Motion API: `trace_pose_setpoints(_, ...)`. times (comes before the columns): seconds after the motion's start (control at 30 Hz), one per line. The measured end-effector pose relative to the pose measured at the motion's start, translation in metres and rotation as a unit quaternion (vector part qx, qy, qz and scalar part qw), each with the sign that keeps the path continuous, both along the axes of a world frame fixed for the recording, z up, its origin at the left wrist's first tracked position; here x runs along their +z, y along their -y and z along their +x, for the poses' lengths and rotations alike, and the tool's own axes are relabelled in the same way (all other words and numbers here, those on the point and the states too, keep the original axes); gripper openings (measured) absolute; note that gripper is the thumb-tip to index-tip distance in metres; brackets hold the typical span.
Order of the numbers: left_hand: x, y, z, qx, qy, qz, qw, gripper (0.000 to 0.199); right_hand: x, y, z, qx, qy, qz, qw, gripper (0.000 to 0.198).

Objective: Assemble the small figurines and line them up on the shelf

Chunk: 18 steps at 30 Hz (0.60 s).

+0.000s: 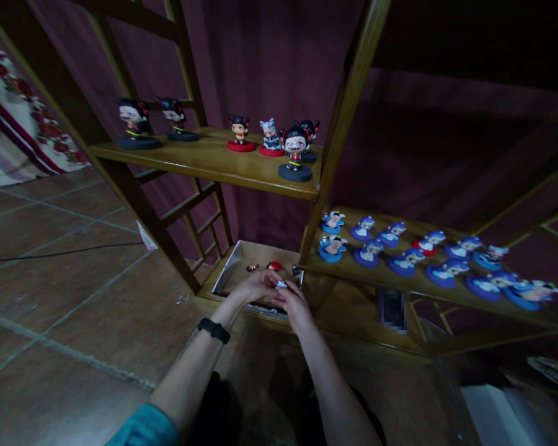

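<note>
Both of my hands meet over a shallow white-edged box (pixel 225 267) on the lowest shelf. My left hand (pixel 259 286), with a dark band on the wrist, closes its fingers on a small light blue and white figurine piece (pixel 281 284). From the other side, the fingers of my right hand (pixel 294 305) pinch the same piece, most of which they hide. Inside the box lie a small dark figurine part (pixel 252 268), a red piece (pixel 274 266) and, at the right edge, another dark part (pixel 296 270).
Several black-haired figurines on round bases (pixel 295 155) stand on the upper wooden shelf (pixel 204 162). Rows of blue and purple figurines (pixel 405 262) fill the right shelf. A dark blurred rectangle (pixel 394 310) shows below it. A wooden post (pixel 341 118) divides the shelves.
</note>
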<state>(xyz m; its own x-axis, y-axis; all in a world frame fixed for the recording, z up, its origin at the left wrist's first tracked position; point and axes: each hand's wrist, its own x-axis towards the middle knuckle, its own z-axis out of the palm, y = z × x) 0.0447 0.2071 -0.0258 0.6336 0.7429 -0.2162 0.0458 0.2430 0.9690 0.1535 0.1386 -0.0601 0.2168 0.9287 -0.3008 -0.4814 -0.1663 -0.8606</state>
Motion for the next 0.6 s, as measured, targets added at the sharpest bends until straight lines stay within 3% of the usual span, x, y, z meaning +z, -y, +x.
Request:
trace_pose_setpoints(0.13,-0.001,-0.003,-0.003,-0.037,0.003,-0.013,0.999,0.035,-0.002,0.002,0.002,-0.007,0.01,-0.001,1.0,0.035)
trace_pose_setpoints(0.23,-0.001,-0.009,-0.007,0.0,-0.036,-0.028,0.999,0.037,-0.002,0.002,0.002,-0.038,0.055,-0.021,0.998,0.031)
trace_pose_setpoints(0.37,-0.014,-0.019,-0.001,0.13,-0.064,0.085,0.986,0.027,0.004,0.002,0.001,-0.085,0.122,-0.015,0.989,0.027)
trace_pose_setpoints(0.43,-0.026,-0.02,0.008,0.122,-0.074,0.133,0.981,0.028,0.01,0.003,0.002,-0.09,0.143,0.015,0.986,0.026)
trace_pose_setpoints(0.53,-0.046,-0.016,0.024,0.058,-0.103,0.178,0.977,0.03,0.017,0.003,0.004,-0.09,0.171,0.047,0.98,0.026)
trace_pose_setpoints(0.6,-0.058,-0.014,0.034,0.078,-0.12,0.172,0.975,0.035,0.02,0.004,0.005,-0.091,0.174,0.049,0.979,0.026)
